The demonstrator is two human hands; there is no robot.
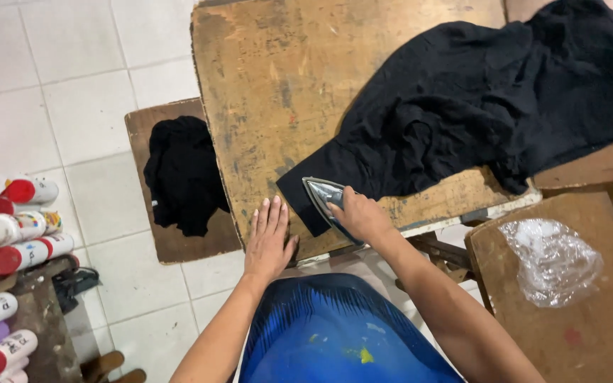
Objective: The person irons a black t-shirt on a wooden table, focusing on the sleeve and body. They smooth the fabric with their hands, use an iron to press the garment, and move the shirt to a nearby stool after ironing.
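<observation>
We look down on a worn wooden table (271,78) where a crumpled black cloth garment (477,106) lies. Our right hand (360,215) is closed around the handle of a silver, pointed clothes iron (323,195), pressing the garment's near corner. Our left hand (269,237) lies flat and open on the table edge just beside the iron, holding nothing. We judge pressing has only begun; creases ahead need smoothing. A second black cloth (182,174) rests on a small wooden stool (172,248) to the left, clear crumpled plastic (551,259) to the right, red-capped white bottles (8,234) far left.
</observation>
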